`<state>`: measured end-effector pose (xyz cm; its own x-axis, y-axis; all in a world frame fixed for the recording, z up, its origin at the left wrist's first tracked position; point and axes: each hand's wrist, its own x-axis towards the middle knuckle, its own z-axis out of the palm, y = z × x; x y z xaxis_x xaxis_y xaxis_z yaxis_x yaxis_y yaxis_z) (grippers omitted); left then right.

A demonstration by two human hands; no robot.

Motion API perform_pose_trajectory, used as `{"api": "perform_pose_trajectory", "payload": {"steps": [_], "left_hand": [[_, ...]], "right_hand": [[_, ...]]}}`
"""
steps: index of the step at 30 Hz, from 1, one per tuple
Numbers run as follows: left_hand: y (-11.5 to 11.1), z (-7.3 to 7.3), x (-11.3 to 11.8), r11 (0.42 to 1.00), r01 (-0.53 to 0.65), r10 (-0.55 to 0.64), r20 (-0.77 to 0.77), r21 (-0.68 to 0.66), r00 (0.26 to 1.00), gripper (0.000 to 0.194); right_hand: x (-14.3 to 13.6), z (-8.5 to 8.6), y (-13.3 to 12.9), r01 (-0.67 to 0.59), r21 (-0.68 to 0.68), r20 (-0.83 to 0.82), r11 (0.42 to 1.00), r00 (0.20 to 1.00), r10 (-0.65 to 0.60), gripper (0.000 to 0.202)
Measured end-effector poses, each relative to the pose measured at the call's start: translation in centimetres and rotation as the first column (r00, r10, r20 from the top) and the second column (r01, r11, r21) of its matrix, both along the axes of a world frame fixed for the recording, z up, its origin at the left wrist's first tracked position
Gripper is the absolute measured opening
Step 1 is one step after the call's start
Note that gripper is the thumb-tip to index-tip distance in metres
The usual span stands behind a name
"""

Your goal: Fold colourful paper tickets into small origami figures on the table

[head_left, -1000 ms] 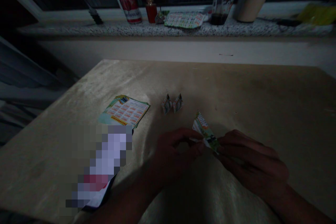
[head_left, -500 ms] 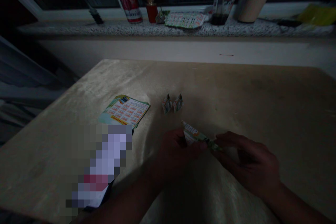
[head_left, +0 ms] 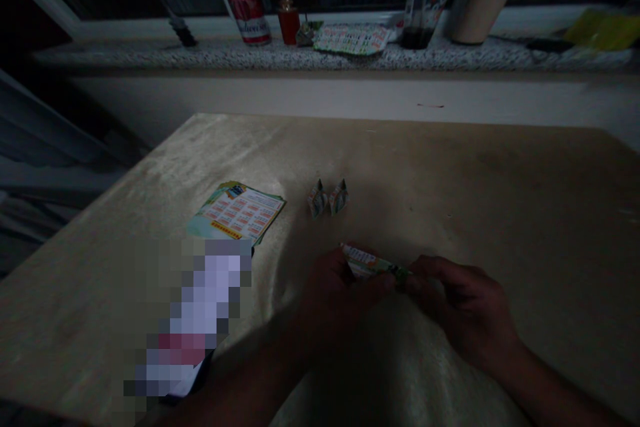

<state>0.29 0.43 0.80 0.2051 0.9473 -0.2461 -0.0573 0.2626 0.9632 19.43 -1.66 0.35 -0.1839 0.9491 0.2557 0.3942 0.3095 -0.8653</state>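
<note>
A folded printed paper (head_left: 367, 259), white and green with orange print, is held between my hands above the table. My left hand (head_left: 345, 287) is closed around its left part, the thumb lying along the lower edge. With thumb and fingers, my right hand (head_left: 460, 300) pinches the paper's right end. Beyond my hands two small folded paper pieces (head_left: 328, 199) stand side by side on the table. Off to the left lies a stack of printed cards (head_left: 243, 210) with rows of orange figures.
A phone-like device (head_left: 195, 320), its screen blurred out, lies left of my left forearm on the table (head_left: 500, 180). Along the granite windowsill (head_left: 150, 53) stand a red can (head_left: 249, 15), a red bottle (head_left: 289, 23), a crumpled printed sheet (head_left: 350, 39) and a lidded cup (head_left: 425, 7).
The folded paper has tilted flatter, its left tip dropping slightly. My right hand has moved a little left and closed its fingertips on the paper's right end.
</note>
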Motion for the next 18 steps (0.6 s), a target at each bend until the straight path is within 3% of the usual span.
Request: {"api": "perform_pose_trajectory", "payload": {"steps": [4,9,14,18], "left_hand": [[-0.32,-0.07,0.25,0.999,0.018,-0.020,-0.053,-0.035,0.998,0.022],[-0.19,0.17,0.37,0.998,0.051,-0.051,0.009,-0.034,0.999,0.021],[-0.06,0.20,0.14,0.998,0.040,-0.037,0.055,-0.053,0.998,0.022],[-0.17,-0.11,-0.01,0.995,0.090,-0.087,0.085,-0.034,0.993,0.020]], "right_hand": [[0.01,-0.14,-0.06,-0.008,-0.041,-0.007,0.999,1.000,0.008,0.021],[-0.09,-0.27,-0.13,-0.023,-0.056,0.013,0.998,1.000,0.024,0.021],[-0.09,0.25,-0.04,-0.073,0.028,0.110,0.997,0.991,0.070,0.021],[0.02,0.46,-0.01,-0.083,0.081,0.097,0.993,0.992,0.075,0.021]]}}
